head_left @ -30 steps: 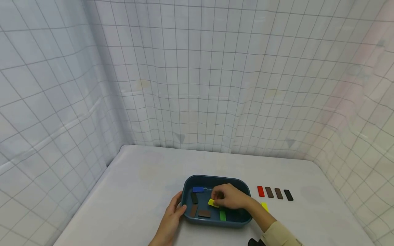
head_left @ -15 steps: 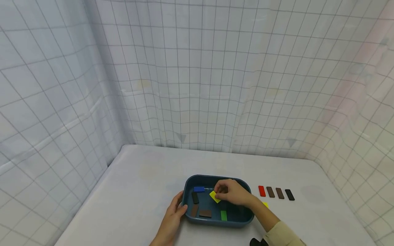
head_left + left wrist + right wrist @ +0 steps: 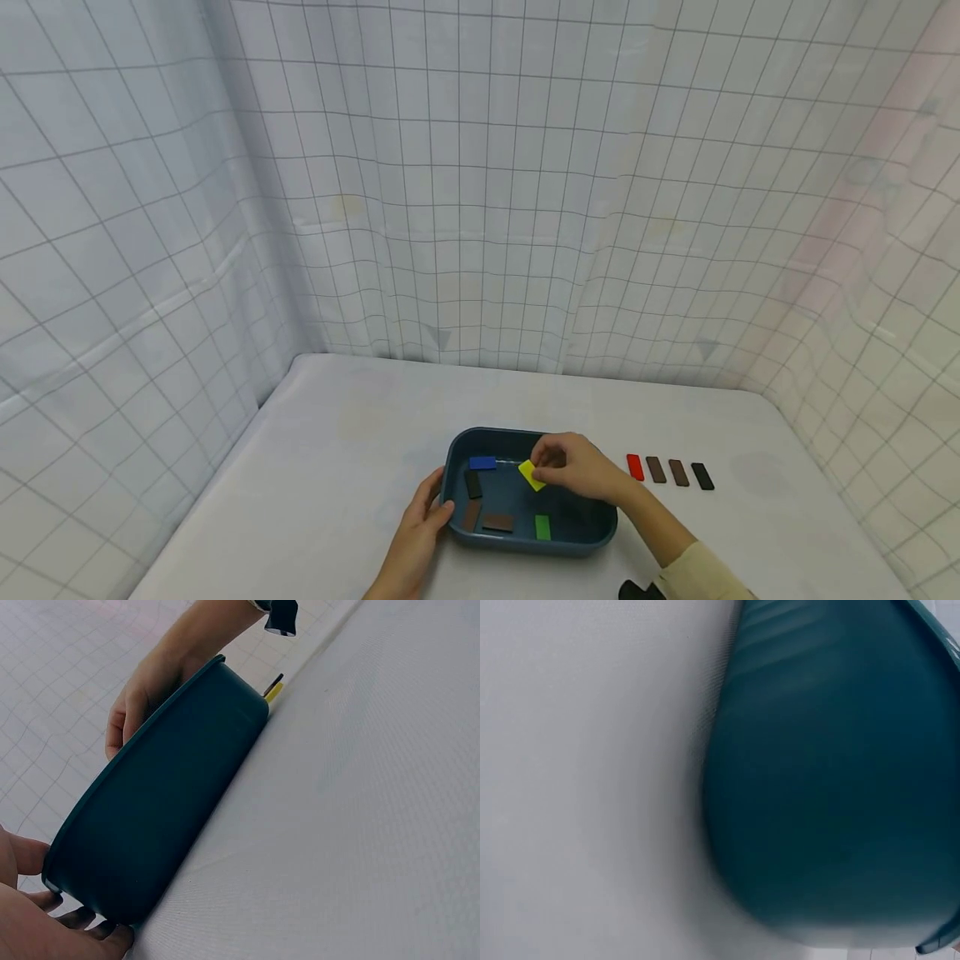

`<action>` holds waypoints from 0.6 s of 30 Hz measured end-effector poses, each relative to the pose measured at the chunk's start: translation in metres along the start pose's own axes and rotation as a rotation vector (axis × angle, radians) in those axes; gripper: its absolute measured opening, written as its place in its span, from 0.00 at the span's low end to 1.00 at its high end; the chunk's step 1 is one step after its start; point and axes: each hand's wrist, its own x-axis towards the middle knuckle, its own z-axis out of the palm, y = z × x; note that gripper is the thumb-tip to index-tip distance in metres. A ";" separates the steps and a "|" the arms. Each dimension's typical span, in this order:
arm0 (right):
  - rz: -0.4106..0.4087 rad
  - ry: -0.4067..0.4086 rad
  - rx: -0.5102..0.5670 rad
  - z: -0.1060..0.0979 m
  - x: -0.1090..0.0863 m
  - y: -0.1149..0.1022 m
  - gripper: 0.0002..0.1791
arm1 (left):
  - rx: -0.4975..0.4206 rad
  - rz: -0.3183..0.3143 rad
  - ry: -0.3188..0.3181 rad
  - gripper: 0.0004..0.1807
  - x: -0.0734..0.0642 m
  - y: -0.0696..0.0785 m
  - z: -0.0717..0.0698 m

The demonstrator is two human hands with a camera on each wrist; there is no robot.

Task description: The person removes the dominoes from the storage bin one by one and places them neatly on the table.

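A dark blue-green plastic bin (image 3: 525, 547) stands on the white table. My left hand (image 3: 418, 529) grips its left end, thumb at the rim and fingers along the outside wall, as the left wrist view also shows. Over the bin's inside, my right hand (image 3: 573, 467) pinches a yellow rectangular tile (image 3: 531, 475) between thumb and fingers, held tilted. Flat in the bin lie a blue tile (image 3: 482, 462), a black tile (image 3: 472, 483), two brown tiles (image 3: 498, 522) and a green tile (image 3: 542, 527). The right wrist view holds mostly the bin's outer wall (image 3: 832, 787).
Right of the bin, a red tile (image 3: 635, 467), two brown tiles (image 3: 667, 472) and a black tile (image 3: 702, 476) lie in a row. A yellow piece (image 3: 274, 692) shows behind the bin in the left wrist view. Grid-patterned curtains (image 3: 480, 208) surround the table.
My right hand has lifted the yellow tile and shifted slightly right and away from me, and the tile has turned. My left hand stays on the bin.
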 end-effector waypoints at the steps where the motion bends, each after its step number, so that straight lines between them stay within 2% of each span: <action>1: 0.001 0.003 0.001 -0.001 -0.001 0.000 0.05 | 0.002 0.000 0.000 0.32 0.000 0.000 0.000; 18: 0.023 0.070 0.017 -0.029 -0.029 0.005 0.06 | 0.010 -0.029 0.015 0.33 0.001 0.000 0.001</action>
